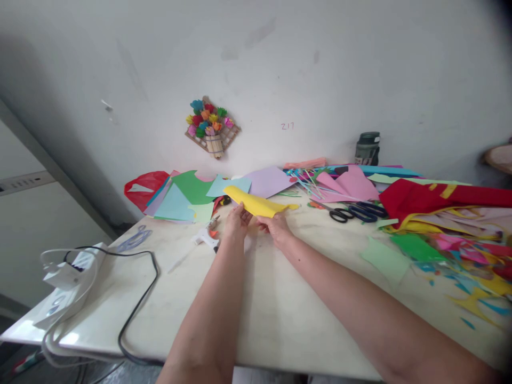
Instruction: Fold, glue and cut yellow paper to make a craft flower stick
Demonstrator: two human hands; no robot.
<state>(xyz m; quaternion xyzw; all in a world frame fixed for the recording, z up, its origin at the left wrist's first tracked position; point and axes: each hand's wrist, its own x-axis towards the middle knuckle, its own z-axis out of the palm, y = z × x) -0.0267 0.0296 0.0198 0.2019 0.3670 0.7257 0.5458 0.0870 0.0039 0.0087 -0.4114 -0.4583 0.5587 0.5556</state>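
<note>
With left hand (240, 217) and right hand (275, 228) I hold a yellow craft sheet (256, 205) over the bench (272, 309), grip closed at its near edge; bending appears started, completion unclear, glue gun (205, 239) and scissors (339, 215) lying unheld.

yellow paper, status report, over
Left hand, right hand: both holding yellow paper by near edge. Paper held slantwise. White glue gun close by, left side.

Table (280, 320), left: power strip (50, 314), then glue gun (207, 240).
Middle: sheet (260, 205) in left hand (239, 218) and right hand (277, 228).
Right: scraps (472, 256), scissors (367, 206) left of them.
Back: bottle (367, 149); flower ornament (212, 128) leftward on wall (320, 64).
</note>
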